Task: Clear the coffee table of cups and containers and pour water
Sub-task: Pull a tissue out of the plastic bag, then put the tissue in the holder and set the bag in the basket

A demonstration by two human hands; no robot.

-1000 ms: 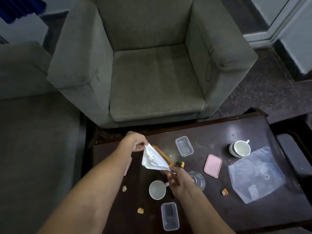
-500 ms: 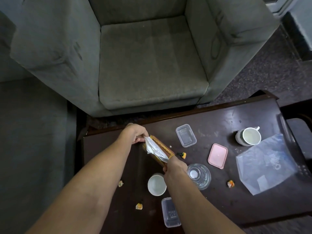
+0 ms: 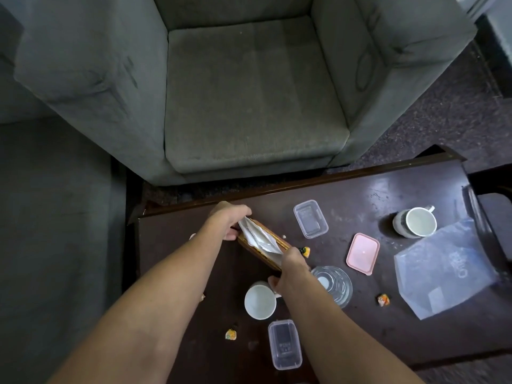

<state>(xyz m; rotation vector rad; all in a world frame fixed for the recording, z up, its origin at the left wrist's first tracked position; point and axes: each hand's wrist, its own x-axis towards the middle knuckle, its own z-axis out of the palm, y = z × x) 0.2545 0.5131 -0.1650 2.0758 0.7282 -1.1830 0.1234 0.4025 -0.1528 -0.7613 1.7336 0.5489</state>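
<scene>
Tissue (image 3: 260,239) now lower along wooden box (image 3: 257,254), axis far-left to near-right; left hand (image 3: 228,220), right hand (image 3: 292,266) fingers pinched on its ends.

A white cup (image 3: 260,302) stood upright and empty near the front middle of the dark counter (image 3: 388,189); a clear rectangular container (image 3: 284,344) lay just in front of it, near the edge; a second clear container (image 3: 310,218) sat farther back, well apart; a pink lidded container (image 3: 362,253) lay flat to its right; a round glass dish (image 3: 333,285) rested between the pink one and the cup; a white mug (image 3: 415,223) stood upright at the far right, handle pointing away.
</scene>
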